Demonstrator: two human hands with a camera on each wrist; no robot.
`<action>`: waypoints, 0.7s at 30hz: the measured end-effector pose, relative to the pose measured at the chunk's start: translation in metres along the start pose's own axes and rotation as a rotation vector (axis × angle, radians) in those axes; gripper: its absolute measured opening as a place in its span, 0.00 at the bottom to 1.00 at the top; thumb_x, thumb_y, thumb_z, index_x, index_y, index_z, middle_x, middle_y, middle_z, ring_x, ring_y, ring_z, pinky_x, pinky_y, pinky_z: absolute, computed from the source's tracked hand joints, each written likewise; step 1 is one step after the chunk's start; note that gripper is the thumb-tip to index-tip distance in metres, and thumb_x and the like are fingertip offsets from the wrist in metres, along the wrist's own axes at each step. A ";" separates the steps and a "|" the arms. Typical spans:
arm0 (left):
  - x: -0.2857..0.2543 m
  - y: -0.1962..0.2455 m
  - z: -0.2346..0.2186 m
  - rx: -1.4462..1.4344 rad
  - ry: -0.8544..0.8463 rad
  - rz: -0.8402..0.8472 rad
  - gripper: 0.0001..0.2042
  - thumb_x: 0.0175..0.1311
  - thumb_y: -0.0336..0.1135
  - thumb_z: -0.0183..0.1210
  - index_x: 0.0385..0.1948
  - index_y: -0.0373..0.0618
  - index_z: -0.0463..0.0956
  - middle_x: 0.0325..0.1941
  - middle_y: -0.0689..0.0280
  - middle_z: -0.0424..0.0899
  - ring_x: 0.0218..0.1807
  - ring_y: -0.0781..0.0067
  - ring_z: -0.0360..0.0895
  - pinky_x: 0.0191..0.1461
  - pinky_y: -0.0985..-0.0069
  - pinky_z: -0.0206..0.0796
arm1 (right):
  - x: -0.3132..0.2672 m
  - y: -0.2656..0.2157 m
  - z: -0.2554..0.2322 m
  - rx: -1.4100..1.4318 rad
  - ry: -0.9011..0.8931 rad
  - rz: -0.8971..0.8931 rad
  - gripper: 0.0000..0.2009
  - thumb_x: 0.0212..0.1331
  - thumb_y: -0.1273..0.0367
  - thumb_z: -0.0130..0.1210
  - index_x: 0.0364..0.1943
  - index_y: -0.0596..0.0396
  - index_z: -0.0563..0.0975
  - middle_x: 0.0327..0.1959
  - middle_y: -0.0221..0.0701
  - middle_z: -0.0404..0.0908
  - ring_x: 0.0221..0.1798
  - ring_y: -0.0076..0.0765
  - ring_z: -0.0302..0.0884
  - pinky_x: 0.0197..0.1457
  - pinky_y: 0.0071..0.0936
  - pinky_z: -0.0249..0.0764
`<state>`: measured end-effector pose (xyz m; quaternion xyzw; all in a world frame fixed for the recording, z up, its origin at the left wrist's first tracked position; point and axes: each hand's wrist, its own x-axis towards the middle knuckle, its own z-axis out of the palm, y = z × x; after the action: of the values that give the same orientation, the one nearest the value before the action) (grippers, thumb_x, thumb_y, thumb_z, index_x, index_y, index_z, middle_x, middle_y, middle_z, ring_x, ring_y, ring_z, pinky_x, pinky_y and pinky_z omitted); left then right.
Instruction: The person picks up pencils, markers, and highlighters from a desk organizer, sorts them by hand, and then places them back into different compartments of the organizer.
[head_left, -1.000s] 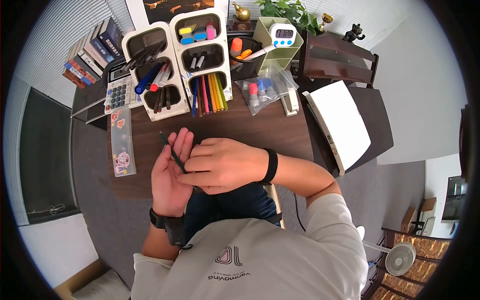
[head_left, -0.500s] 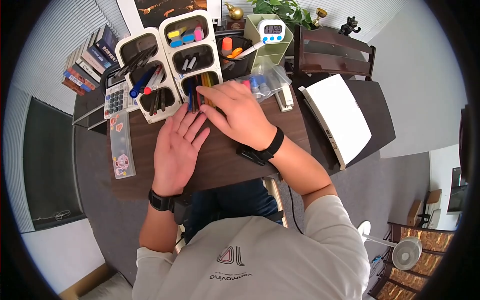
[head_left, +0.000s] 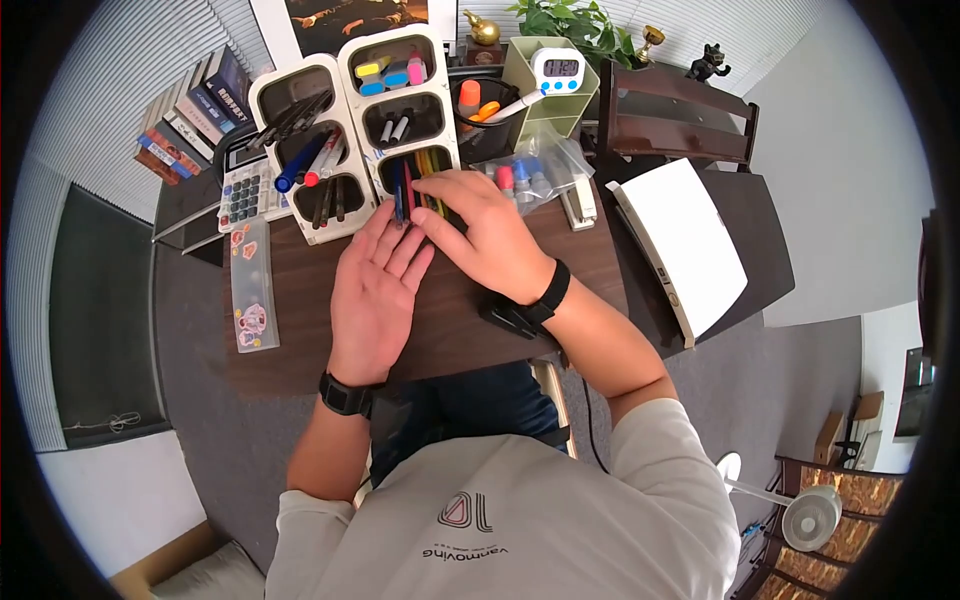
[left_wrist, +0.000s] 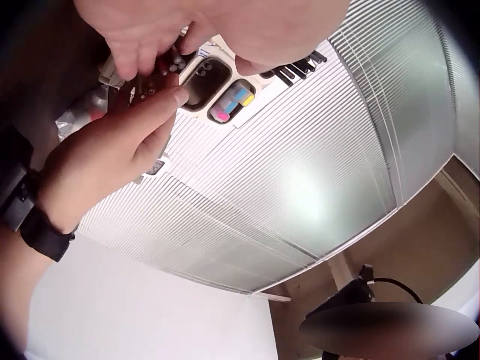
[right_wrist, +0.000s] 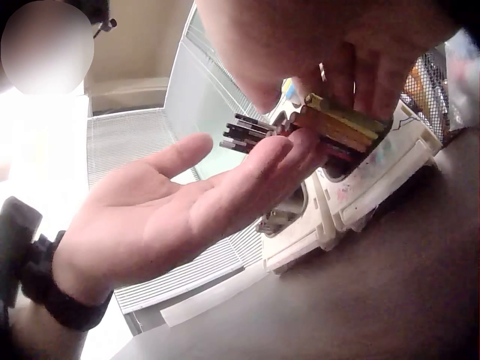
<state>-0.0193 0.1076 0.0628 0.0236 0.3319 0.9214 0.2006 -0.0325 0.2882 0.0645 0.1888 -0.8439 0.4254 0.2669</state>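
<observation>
Coloured pencils (head_left: 405,185) lie in the front compartment of the right-hand white desk organizer (head_left: 452,125), their ends jutting out toward me. My right hand (head_left: 490,235) reaches over them from the right, fingers lying on the yellow and green ones and the thumb extended near the pencil ends. Palm up, my left hand (head_left: 375,300) lies just in front, its fingertips right at the protruding ends and its palm bare. In the right wrist view the yellow pencils (right_wrist: 337,124) show between both hands' fingers. The right fingertips are partly hidden there.
A second white organizer (head_left: 265,95) with markers and pens stands on the left, beside a calculator (head_left: 245,195) and a clear stickered case (head_left: 255,300). To the right are a mesh pen cup (head_left: 490,140), a plastic bag with small bottles (head_left: 540,175), a stapler (head_left: 578,205) and a white box (head_left: 685,250).
A second ago the right hand was over the left palm, where a dark green pencil lay. Both hands have since moved forward to the coloured pencils, and the palm no longer shows that pencil.
</observation>
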 end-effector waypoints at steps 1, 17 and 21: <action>0.001 -0.001 -0.002 0.001 0.000 0.002 0.29 0.81 0.49 0.41 0.73 0.35 0.60 0.73 0.54 0.69 0.75 0.60 0.65 0.81 0.60 0.54 | 0.000 0.001 0.001 0.001 0.000 -0.002 0.16 0.64 0.65 0.64 0.51 0.61 0.81 0.49 0.44 0.83 0.54 0.55 0.78 0.58 0.43 0.75; -0.002 -0.009 -0.005 -0.079 0.017 0.017 0.29 0.80 0.49 0.43 0.72 0.34 0.61 0.72 0.53 0.70 0.74 0.57 0.67 0.80 0.59 0.55 | 0.004 0.000 -0.004 0.073 -0.044 -0.118 0.20 0.63 0.65 0.65 0.56 0.59 0.79 0.55 0.45 0.81 0.58 0.55 0.77 0.64 0.43 0.74; -0.007 -0.005 -0.007 -0.030 0.079 -0.042 0.29 0.80 0.49 0.43 0.72 0.35 0.61 0.72 0.52 0.70 0.74 0.56 0.66 0.81 0.57 0.54 | 0.001 0.005 -0.001 0.099 0.003 0.052 0.22 0.64 0.63 0.65 0.58 0.62 0.77 0.58 0.48 0.80 0.61 0.59 0.76 0.65 0.44 0.72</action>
<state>-0.0124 0.1047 0.0546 -0.0229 0.3264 0.9220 0.2071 -0.0351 0.2917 0.0624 0.1794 -0.8259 0.4738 0.2474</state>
